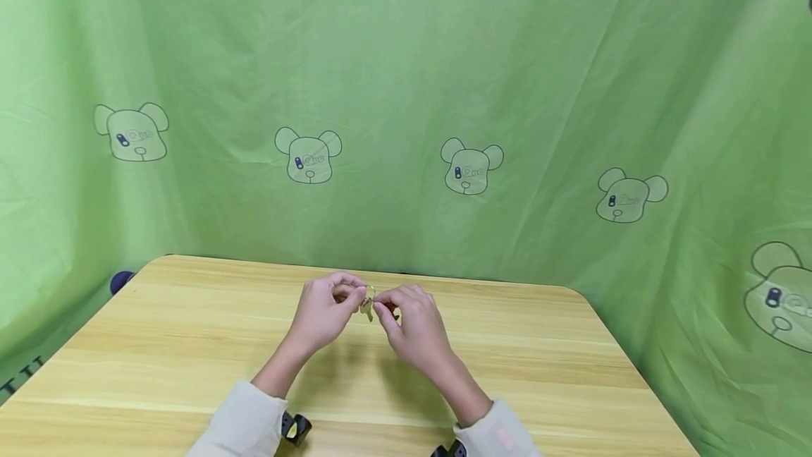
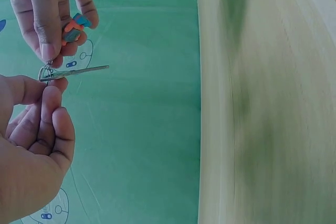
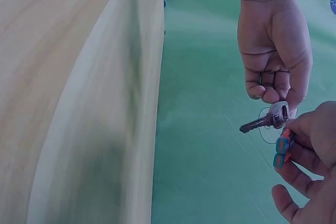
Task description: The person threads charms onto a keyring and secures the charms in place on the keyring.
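Over the far part of the table my two hands meet at a small key ring (image 1: 373,291). My left hand (image 1: 322,314) pinches the ring beside the head of a metal key (image 3: 261,121), its other fingers curled in. The key's blade sticks out from the fingertips, level in the left wrist view. Thumb and forefinger of my right hand (image 1: 415,326) pinch the small chain end of an orange and blue charm (image 2: 75,30). The charm (image 3: 282,150) hangs below the right fingers, partly covered by them. Fingertips hide where chain and ring join.
Below the hands lies a wood-grain table (image 1: 539,365) with rounded far corners. A green curtain (image 1: 393,224) printed with bear heads stands behind it and at both sides. Black wrist devices (image 1: 295,429) sit at the cuffs of the light sleeves (image 1: 244,420).
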Motion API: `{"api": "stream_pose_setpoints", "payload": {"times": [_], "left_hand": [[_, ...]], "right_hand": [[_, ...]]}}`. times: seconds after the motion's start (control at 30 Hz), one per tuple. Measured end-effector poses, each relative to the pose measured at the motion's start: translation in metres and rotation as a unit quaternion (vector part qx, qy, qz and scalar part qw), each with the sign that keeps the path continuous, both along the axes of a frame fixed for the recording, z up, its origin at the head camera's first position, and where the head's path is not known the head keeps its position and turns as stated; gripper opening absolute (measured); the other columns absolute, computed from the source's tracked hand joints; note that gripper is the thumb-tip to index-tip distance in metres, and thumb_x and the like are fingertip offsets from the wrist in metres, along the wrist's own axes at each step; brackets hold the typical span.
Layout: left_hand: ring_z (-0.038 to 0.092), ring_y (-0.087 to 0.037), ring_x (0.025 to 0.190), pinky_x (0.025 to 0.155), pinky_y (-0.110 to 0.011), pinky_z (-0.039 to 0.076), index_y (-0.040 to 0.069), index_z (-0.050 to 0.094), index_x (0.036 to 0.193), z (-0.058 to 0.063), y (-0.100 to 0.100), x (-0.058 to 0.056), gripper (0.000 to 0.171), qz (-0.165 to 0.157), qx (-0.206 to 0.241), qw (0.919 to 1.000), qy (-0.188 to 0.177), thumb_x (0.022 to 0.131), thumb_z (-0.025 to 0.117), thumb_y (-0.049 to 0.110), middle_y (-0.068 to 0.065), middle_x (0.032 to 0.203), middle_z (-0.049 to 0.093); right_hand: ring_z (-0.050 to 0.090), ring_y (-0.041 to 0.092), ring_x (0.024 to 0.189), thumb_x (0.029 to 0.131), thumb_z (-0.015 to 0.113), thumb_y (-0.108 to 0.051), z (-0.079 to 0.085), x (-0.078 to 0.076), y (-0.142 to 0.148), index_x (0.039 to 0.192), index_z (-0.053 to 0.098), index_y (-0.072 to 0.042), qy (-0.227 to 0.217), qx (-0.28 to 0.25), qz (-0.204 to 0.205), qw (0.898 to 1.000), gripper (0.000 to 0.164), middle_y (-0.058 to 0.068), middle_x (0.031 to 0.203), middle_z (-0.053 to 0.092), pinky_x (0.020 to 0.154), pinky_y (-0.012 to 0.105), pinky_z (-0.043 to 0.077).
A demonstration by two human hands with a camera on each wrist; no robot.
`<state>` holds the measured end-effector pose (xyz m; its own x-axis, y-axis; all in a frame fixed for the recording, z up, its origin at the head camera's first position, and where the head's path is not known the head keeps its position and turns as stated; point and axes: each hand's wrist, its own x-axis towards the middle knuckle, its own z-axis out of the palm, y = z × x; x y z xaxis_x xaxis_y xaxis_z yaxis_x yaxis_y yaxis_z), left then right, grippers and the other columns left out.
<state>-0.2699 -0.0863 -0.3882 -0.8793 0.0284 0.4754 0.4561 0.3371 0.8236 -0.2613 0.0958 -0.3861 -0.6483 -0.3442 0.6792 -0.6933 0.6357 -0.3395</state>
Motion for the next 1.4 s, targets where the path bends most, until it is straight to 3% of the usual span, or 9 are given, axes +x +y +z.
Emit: {"api": "stream_pose_setpoints", "payload": {"times": [0.3,0.53,0.7,0.8,0.9,1.1,1.23,1.4], "left_hand": [[0.066,-0.013,0.069,0.064,-0.024,0.055,0.008,0.075,0.093,0.0,-0.001,-0.002,0.004,0.0,0.005,0.9999,-0.015,0.094,0.071,0.006,0.004,0.076,0.074],[0.065,-0.015,0.066,0.061,-0.024,0.053,0.003,0.073,0.096,-0.001,-0.002,-0.002,0.004,-0.005,0.002,0.9997,-0.024,0.094,0.07,0.004,0.002,0.072,0.072],[0.066,-0.017,0.066,0.059,-0.024,0.054,0.002,0.072,0.094,-0.005,-0.002,-0.004,0.004,-0.017,-0.008,0.9987,-0.048,0.093,0.069,0.001,0.002,0.072,0.071],[0.059,-0.015,0.058,0.052,-0.022,0.048,0.002,0.072,0.091,-0.008,-0.003,-0.005,0.006,-0.021,-0.033,0.9967,-0.07,0.09,0.067,-0.002,0.001,0.07,0.07],[0.056,-0.013,0.056,0.048,-0.022,0.043,-0.001,0.071,0.091,-0.013,-0.005,-0.006,0.009,-0.035,-0.066,0.9916,-0.105,0.086,0.064,-0.004,0.0,0.069,0.069],[0.068,-0.023,0.066,0.058,-0.028,0.056,-0.006,0.071,0.09,-0.025,-0.009,-0.008,0.013,-0.098,-0.096,0.9737,-0.182,0.083,0.061,-0.008,-0.005,0.07,0.069],[0.066,-0.02,0.063,0.059,-0.029,0.055,-0.002,0.074,0.086,-0.032,-0.009,-0.007,0.015,-0.124,-0.118,0.9645,-0.201,0.081,0.062,-0.01,-0.005,0.07,0.07],[0.064,-0.02,0.06,0.055,-0.026,0.048,0.002,0.073,0.079,-0.038,-0.008,-0.004,0.018,-0.149,-0.157,0.9535,-0.21,0.078,0.061,-0.012,-0.006,0.066,0.07]], "right_hand": [[0.06,0.014,0.087,0.094,0.075,-0.014,0.001,-0.001,0.001,0.101,0.076,-0.01,-0.022,0.005,0.001,1.0,0.008,-0.005,0.092,0.073,0.081,0.036,0.049],[0.06,0.017,0.093,0.095,0.074,-0.013,0.0,-0.002,0.004,0.106,0.074,-0.008,-0.062,0.051,0.005,0.997,0.013,-0.002,0.096,0.072,0.087,0.041,0.05],[0.06,0.016,0.092,0.093,0.075,-0.012,0.0,-0.004,0.008,0.103,0.073,-0.01,-0.083,0.08,0.009,0.993,0.011,-0.002,0.095,0.071,0.084,0.039,0.05],[0.061,0.016,0.09,0.093,0.075,-0.012,-0.001,-0.007,0.01,0.1,0.073,-0.009,-0.105,0.103,0.018,0.989,0.008,-0.002,0.092,0.07,0.082,0.038,0.052],[0.063,0.017,0.086,0.093,0.074,-0.011,-0.003,-0.01,0.011,0.096,0.072,-0.007,-0.146,0.132,0.04,0.98,0.005,-0.002,0.088,0.068,0.08,0.034,0.054],[0.056,0.007,0.073,0.093,0.074,-0.008,-0.011,-0.015,0.015,0.09,0.069,-0.009,-0.229,0.195,0.093,0.949,0.006,-0.008,0.08,0.061,0.068,0.022,0.051],[0.048,0.002,0.067,0.092,0.073,-0.005,-0.018,-0.016,0.016,0.087,0.068,-0.008,-0.246,0.23,0.123,0.934,0.008,-0.01,0.075,0.055,0.062,0.019,0.047],[0.049,0.001,0.065,0.09,0.075,-0.003,-0.025,-0.017,0.018,0.083,0.067,-0.012,-0.261,0.255,0.138,0.921,0.013,-0.011,0.073,0.056,0.062,0.017,0.047]]}}
